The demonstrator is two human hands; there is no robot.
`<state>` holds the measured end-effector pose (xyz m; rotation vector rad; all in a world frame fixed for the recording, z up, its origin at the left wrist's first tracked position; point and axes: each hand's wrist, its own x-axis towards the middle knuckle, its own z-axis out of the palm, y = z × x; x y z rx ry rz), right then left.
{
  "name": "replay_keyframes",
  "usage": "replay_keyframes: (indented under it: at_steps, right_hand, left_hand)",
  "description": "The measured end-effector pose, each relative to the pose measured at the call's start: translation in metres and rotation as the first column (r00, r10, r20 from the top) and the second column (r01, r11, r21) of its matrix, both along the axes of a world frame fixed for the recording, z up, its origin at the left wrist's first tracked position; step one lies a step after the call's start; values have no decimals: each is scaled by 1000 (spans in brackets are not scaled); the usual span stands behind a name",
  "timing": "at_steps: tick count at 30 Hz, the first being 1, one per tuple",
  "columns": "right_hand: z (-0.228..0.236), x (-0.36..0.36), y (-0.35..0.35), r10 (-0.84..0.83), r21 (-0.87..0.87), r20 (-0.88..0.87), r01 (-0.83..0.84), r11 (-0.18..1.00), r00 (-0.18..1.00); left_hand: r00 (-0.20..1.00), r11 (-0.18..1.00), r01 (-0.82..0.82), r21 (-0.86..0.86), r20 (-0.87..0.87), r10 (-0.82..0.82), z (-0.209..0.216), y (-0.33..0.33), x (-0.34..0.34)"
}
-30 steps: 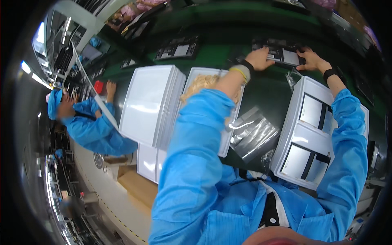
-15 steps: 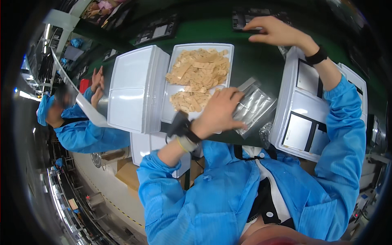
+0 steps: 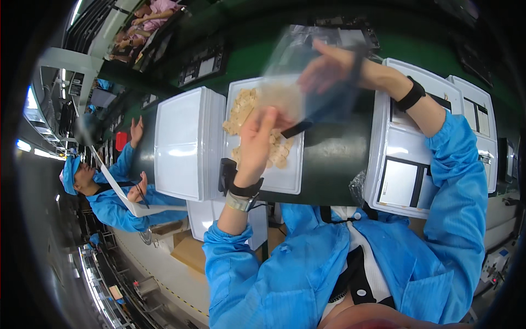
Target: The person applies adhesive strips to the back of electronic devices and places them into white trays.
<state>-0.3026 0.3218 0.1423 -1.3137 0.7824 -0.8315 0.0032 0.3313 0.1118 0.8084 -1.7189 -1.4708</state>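
Note:
My left hand (image 3: 259, 140) is closed, thumb against fingers, on the lower edge of a clear plastic bag (image 3: 282, 55). The bag is raised above a white tray (image 3: 290, 178) holding a heap of small tan pieces (image 3: 241, 112). My right hand (image 3: 329, 68) is at the bag's upper part, its thumb apart; motion smears its fingers, and their grip cannot be made out. A dark, see-through bluish sheet (image 3: 331, 104) hangs below the right hand, blurred. Beside the left fingertips a short black strip (image 3: 297, 129) sticks out; what it belongs to is unclear.
Stacked white trays (image 3: 178, 142) stand at the left. Right of me, another white tray (image 3: 375, 181) holds flat silver-and-black pieces (image 3: 399, 181). Crumpled clear plastic (image 3: 357, 186) lies by its near corner. Electronic units (image 3: 205, 66) line the green bench's far side. A co-worker (image 3: 112, 181) is at far left.
The clear plastic between the trays has left the bench; clear plastic is now up at my hands. My left hand has moved left, over the tan pieces. My right hand has come left and nearer.

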Motion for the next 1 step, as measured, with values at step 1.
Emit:
replay_keyframes:
  at_steps: [1]
  right_hand:
    - [6, -2, -4, -8, -2, -9, 8, 1000, 1000]
  left_hand:
    - [984, 988, 25, 155, -175, 3, 5, -14, 3]
